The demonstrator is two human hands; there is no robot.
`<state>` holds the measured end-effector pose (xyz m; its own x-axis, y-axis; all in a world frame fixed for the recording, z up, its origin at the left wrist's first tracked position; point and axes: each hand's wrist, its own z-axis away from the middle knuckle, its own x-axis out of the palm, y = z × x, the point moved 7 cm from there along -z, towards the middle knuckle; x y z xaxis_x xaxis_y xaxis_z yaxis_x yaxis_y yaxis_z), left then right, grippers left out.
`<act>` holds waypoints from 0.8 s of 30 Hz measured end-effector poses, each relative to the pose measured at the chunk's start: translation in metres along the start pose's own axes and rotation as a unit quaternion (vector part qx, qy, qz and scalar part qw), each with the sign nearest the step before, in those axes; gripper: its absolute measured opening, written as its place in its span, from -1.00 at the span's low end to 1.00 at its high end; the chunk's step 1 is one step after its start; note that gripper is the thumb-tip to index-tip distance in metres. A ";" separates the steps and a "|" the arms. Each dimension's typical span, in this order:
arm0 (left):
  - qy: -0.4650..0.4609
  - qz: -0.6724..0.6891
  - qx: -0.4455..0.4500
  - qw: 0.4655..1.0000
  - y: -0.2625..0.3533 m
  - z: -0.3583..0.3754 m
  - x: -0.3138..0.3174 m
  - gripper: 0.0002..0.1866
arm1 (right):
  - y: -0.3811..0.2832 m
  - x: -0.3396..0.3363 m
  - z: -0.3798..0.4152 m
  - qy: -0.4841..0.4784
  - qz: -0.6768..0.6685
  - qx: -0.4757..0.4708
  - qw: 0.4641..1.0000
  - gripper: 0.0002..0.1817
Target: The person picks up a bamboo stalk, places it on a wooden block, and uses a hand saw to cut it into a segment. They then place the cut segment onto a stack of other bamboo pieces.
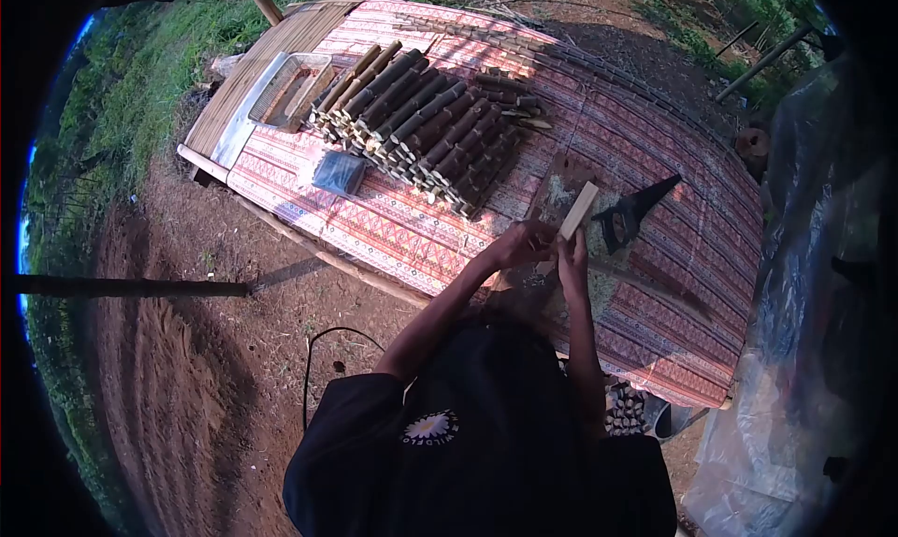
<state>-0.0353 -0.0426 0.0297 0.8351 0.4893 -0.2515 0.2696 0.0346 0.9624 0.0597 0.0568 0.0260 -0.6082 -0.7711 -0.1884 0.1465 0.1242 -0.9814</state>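
Note:
My right hand (572, 249) is closed around the lower end of a pale, narrow wooden block (580, 209), which points up and away from me. Close beside it, my left hand (524, 243) has its fingers bent together near the block's lower end; what they hold, if anything, is too small to make out. Just right of the block lies a black handsaw (638, 213), its handle toward my hands. Beneath my hands is a dark board (552, 183) scattered with pale sawdust.
A large pile of cut brown stalks (435, 116) lies on the red patterned mat (393, 224). Left of it are a wire-mesh tray (292, 90) and a blue-grey packet (339, 173). Clear plastic sheeting (781, 350) hangs at the right. Cut stalk ends (625, 411) show below the table edge.

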 end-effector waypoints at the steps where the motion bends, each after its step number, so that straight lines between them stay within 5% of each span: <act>1: -0.002 0.033 0.001 0.999 0.001 0.001 -0.002 -0.49 | 0.012 -0.004 -0.002 -0.001 0.000 0.002 1.000 -0.59; 7: 0.137 0.004 -0.064 0.989 -0.023 0.015 -0.046 -0.44 | 0.004 -0.030 -0.001 -0.031 0.259 -0.067 0.963 -0.58; 11: 0.137 0.006 -0.073 0.988 -0.030 0.023 -0.048 -0.42 | 0.005 -0.026 0.004 -0.105 0.268 -0.123 0.950 -0.62; 24: 0.123 -0.085 -0.017 0.989 -0.038 0.034 -0.037 -0.51 | 0.002 -0.024 0.007 -0.073 0.348 -0.097 0.929 -0.46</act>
<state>-0.0599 -0.0920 -0.0007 0.6364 0.6703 -0.3818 0.3772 0.1614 0.9120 0.0801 0.0718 0.0288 -0.3046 -0.5359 -0.7874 0.3128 0.7246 -0.6141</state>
